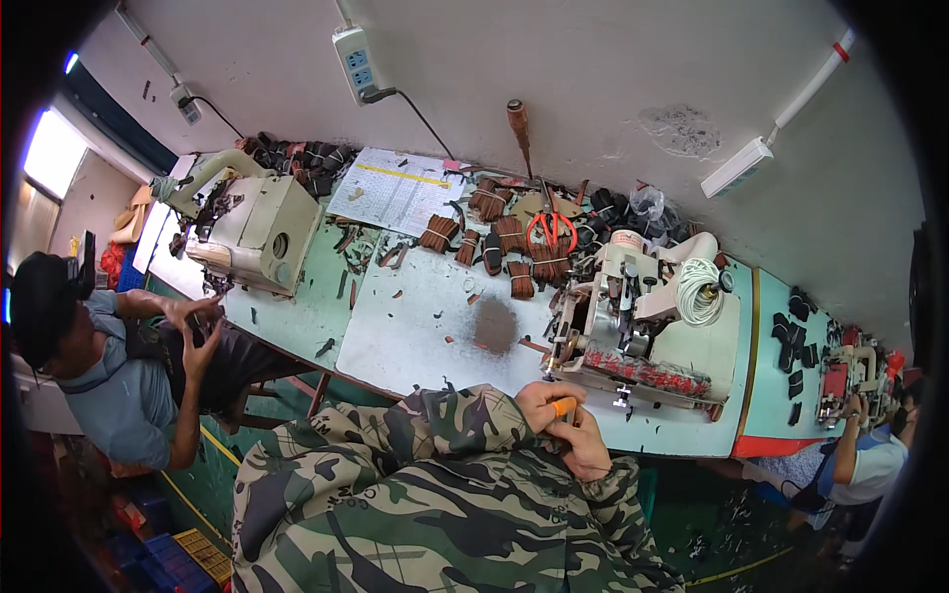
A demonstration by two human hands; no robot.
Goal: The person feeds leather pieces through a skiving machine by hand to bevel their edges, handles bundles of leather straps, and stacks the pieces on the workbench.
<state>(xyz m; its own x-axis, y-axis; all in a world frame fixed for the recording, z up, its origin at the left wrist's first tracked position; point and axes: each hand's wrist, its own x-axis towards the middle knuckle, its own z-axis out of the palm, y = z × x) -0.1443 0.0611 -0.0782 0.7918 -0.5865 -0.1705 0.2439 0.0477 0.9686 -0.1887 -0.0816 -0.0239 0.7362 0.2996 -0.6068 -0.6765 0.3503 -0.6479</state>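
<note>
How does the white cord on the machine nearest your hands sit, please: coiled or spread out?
Coiled: the white cord gathers in overlapping loops at the machine, toward its right side.

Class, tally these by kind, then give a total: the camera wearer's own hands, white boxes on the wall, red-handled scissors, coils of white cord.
Wearer's left hand and right hand: 2
White wall boxes: 3
Red-handled scissors: 1
White cord coil: 1
Total: 7

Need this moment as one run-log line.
left hand: orange band at fingers | right hand: close beside left | cream machine: ahead, rightward | brown strip bundles: on table
</note>
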